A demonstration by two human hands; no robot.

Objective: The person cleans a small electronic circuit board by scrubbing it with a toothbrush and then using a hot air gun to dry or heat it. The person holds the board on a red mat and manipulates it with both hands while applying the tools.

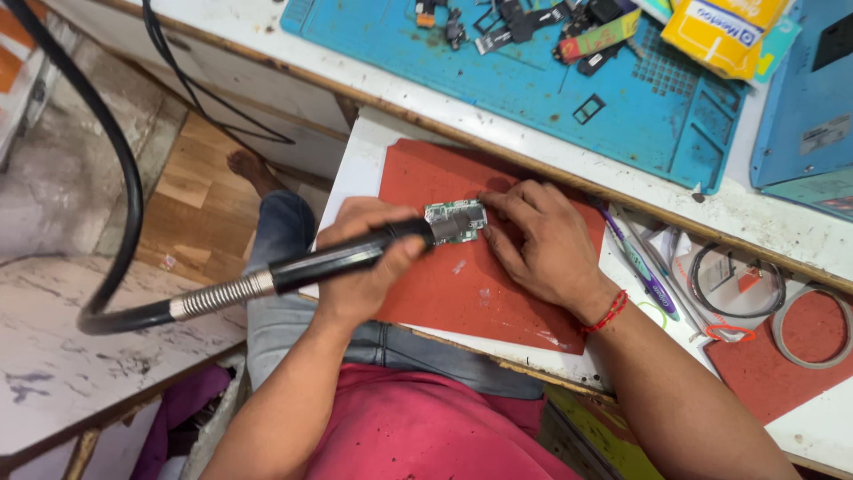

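Note:
My left hand (360,267) grips a black hot-air wand (342,258) whose metal nozzle points at a small green circuit board (453,215). The board lies on a red mat (462,284) set on a white pull-out shelf (355,160). My right hand (542,244) rests on the mat, its fingertips touching the board's right edge and steadying it. A red thread band circles my right wrist. From the wand's rear a coiled metal sleeve and a thick black hose (124,178) run off to the left.
A blue work mat (551,89) on the bench behind carries several small black parts and a yellow packet (720,31). To the right lie pens (640,262), a wire loop (737,280), a tape ring (809,324) and a blue device (804,98). A marble slab (62,347) sits at left.

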